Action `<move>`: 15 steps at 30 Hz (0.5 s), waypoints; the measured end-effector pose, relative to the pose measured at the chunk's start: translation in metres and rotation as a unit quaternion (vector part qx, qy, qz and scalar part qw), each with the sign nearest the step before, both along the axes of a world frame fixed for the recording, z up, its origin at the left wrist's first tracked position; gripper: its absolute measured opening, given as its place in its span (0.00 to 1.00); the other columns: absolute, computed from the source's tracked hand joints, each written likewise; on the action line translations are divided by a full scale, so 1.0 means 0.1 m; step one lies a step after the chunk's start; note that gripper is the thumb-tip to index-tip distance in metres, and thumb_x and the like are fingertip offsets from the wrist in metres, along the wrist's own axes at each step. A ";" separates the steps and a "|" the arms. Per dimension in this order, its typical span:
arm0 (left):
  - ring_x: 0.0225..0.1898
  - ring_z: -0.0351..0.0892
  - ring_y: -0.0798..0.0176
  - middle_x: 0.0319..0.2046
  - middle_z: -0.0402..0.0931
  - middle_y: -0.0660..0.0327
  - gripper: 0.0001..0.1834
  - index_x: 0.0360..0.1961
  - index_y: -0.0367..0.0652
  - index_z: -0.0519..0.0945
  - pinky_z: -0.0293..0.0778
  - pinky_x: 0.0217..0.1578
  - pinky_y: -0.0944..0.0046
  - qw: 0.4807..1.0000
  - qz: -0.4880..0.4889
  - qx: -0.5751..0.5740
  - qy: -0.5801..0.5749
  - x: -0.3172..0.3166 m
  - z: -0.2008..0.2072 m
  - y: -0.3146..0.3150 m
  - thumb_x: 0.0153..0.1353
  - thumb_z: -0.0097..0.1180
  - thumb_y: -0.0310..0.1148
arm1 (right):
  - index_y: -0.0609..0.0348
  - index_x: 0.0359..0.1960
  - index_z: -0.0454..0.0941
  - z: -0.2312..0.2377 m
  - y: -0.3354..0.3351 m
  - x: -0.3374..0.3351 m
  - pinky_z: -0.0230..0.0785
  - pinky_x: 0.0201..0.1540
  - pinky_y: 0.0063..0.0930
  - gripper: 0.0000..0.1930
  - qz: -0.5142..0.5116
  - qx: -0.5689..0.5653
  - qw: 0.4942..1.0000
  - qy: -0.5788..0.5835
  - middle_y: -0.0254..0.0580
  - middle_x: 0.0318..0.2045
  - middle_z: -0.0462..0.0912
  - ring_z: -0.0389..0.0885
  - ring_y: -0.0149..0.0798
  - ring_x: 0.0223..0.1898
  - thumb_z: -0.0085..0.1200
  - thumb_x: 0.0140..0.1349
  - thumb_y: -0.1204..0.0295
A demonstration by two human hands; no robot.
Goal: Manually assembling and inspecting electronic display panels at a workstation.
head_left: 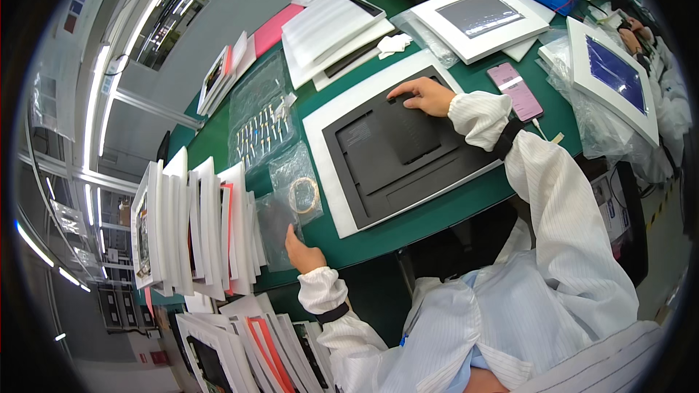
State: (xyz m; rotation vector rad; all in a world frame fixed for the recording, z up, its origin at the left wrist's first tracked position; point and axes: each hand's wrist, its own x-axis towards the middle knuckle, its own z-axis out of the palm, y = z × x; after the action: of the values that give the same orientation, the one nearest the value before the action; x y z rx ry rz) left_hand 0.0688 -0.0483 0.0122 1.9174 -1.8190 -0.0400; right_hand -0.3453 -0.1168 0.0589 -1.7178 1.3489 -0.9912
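A black rear panel of a flat frame-shaped device (364,153) lies on a white foam sheet (328,175), with a raised block near its middle. My right hand (429,96) rests at the panel's far edge, index finger stretched out and thumb apart, gripping nothing. Near the table's front edge, my left hand (304,253) has a clear plastic bag (275,229) with greyish contents at its fingers; some fingers are hidden. Just beyond lies another clear bag with a coiled tan cable (303,195).
A clear tray of small metal parts (258,131) lies farther left. Upright stacks of white foam and panels (193,225) line the left. White frames (477,18), (615,76) and a phone on a cable (515,91) lie right. Another person's hands (633,35) show far right.
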 end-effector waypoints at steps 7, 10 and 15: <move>0.60 0.58 0.40 0.58 0.60 0.42 0.35 0.58 0.41 0.63 0.59 0.58 0.54 0.990 0.062 0.053 -0.113 -0.08 0.00 0.08 0.44 0.47 0.12 | 0.51 0.50 0.76 -0.10 -0.03 0.03 0.63 0.56 0.30 0.17 -0.020 -0.006 0.999 0.025 0.44 0.50 0.76 0.73 0.44 0.51 0.51 0.58 0.78; 0.62 0.53 0.37 0.60 0.54 0.40 0.40 0.60 0.43 0.60 0.57 0.60 0.53 0.997 0.051 0.056 -0.028 -0.06 -0.08 0.07 0.41 0.46 0.08 | 0.50 0.50 0.76 -0.17 0.01 0.03 0.62 0.57 0.32 0.17 -0.039 -0.011 0.998 0.055 0.46 0.49 0.76 0.72 0.47 0.51 0.52 0.57 0.75; 0.63 0.55 0.43 0.60 0.57 0.43 0.39 0.57 0.41 0.65 0.54 0.61 0.55 0.998 0.056 -0.003 0.030 -0.06 -0.04 0.01 0.39 0.41 0.06 | 0.49 0.51 0.75 -0.20 0.04 0.06 0.58 0.59 0.35 0.18 -0.061 -0.033 0.978 0.198 0.49 0.47 0.73 0.67 0.50 0.53 0.54 0.57 0.72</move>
State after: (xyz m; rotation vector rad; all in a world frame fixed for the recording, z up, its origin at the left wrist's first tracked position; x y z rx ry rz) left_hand 0.0628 -0.0468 0.0079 1.9899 -1.6687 -0.0533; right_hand -0.3393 -0.1131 0.0390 -1.9745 1.7057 -0.7921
